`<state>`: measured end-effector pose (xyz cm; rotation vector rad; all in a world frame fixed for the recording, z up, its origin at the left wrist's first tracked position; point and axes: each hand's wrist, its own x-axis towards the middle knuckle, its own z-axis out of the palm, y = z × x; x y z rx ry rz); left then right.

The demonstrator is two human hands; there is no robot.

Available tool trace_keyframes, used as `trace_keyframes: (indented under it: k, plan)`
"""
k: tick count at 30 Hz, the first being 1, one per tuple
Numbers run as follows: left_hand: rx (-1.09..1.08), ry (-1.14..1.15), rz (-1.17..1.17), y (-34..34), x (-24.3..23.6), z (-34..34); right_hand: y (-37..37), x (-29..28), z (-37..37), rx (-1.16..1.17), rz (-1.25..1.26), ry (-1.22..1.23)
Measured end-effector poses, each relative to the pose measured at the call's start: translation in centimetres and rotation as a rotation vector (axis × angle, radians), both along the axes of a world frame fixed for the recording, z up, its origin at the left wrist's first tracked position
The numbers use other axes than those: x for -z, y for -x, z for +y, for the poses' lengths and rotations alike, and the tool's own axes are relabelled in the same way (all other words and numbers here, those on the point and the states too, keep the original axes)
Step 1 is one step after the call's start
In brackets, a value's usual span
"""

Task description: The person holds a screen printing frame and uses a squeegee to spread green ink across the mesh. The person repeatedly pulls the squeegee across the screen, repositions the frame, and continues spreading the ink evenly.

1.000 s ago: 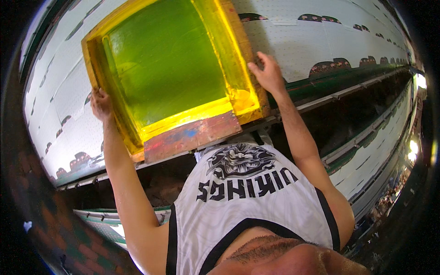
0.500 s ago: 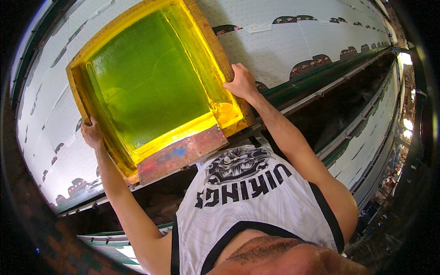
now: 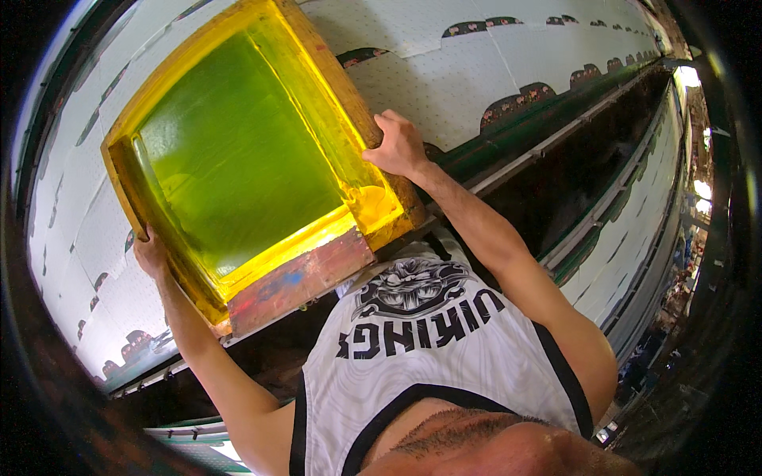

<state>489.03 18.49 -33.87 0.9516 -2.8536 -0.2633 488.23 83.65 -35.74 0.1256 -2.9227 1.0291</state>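
Note:
A wooden screen-printing frame (image 3: 336, 75), stained yellow, is held in front of me, tilted in view. Its green mesh (image 3: 230, 151) fills the middle, with bright yellow borders around it. A small pool of thick yellow ink (image 3: 373, 205) sits in the near right corner. My left hand (image 3: 151, 254) is closed on the frame's left side, low down. On the right side, my right hand (image 3: 398, 145) grips the outer edge, thumb over the top. A paint-stained reddish board (image 3: 298, 282) spans the near edge, closest to my body.
Under and beyond the frame runs a long table covered with pale, dotted sheets (image 3: 444, 79) that show dark, flower-patterned scalloped patches (image 3: 516, 107). A metal rail (image 3: 548, 147) follows the table's near edge. Across a dark gap at the right stands another long table (image 3: 611, 266).
The whole view has shifted a little, so the frame and table appear farther left. Both hands keep their hold on the frame; any movement of it over the table is too slight to tell.

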Motion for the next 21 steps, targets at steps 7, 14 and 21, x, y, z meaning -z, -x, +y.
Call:
trace_keyframes:
  k: [7, 14, 21]
  plan:
    - [-0.007, -0.015, 0.022, 0.1, -1.4, -3.7, 1.5, -7.4, 1.8, -0.063, 0.198, 0.000]
    - [0.125, 0.080, 0.032, 4.7, -6.4, 2.6, 3.9, -9.0, 8.8, -0.052, 0.257, -0.081]
    - [0.089, 0.052, 0.158, 2.7, -6.7, 0.6, 4.9, -10.1, 8.3, -0.071, 0.218, -0.034]
